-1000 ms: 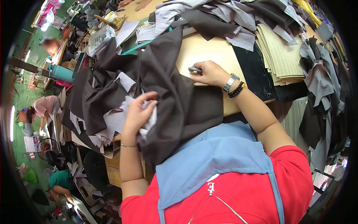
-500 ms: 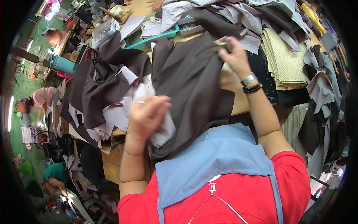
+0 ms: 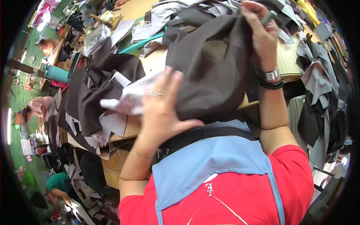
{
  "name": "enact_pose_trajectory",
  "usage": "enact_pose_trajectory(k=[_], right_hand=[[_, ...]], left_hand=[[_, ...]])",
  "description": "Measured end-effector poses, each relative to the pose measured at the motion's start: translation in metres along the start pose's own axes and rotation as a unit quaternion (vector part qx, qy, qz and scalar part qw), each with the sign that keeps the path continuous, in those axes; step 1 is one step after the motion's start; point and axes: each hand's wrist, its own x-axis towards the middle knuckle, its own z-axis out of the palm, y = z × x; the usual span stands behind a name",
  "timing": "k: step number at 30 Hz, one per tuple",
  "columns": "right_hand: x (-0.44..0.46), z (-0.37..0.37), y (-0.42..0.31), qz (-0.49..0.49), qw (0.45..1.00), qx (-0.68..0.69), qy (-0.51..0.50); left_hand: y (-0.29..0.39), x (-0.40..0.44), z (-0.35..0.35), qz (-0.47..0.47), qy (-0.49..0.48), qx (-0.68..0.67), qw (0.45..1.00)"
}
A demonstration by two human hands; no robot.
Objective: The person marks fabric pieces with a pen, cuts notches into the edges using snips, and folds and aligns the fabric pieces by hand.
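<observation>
A dark brown piece of fabric (image 3: 213, 82) spreads in front of me, lifted at its upper right corner. My right hand (image 3: 264, 35), a watch and dark beads at its wrist, pinches that corner. A small grey-green object sticks out between its fingers; I cannot make out its kind. My left hand (image 3: 161, 107) lies at the fabric's left side, fingers stretched and thumb spread, slightly blurred. Beside its fingers is a pale piece of cloth (image 3: 131, 95); whether they touch is unclear. More crumpled dark fabric (image 3: 92, 101) sits to the left.
Behind the fabric are a teal tray (image 3: 140, 44) and a heap of grey and dark cloth pieces (image 3: 202, 13). Cream textured sheets (image 3: 288, 58) lie at the right, near hanging cloth (image 3: 322, 90). A teal bottle (image 3: 56, 73) stands left. Other people work farther left.
My right hand has moved up and to the right, pulling the fabric's corner with it. My left hand has opened and shifted slightly right, and the pale cloth now extends leftward.
</observation>
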Motion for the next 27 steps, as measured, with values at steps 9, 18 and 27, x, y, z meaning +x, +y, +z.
enact_pose_trajectory(k=[9,18,27], right_hand=[[-0.001,0.007,-0.003,0.047,0.995,0.065,-0.052],[-0.023,-0.023,0.088,0.142,0.974,-0.094,-0.15],[-0.044,0.059,0.187,-0.05,0.888,-0.362,-0.278]], left_hand=[[-0.131,-0.022,-0.029,-0.29,0.146,-0.486,0.811],[-0.172,-0.047,-0.056,-0.225,0.339,-0.067,0.911],[-0.086,-0.036,0.067,-0.144,-0.026,0.139,0.979]])
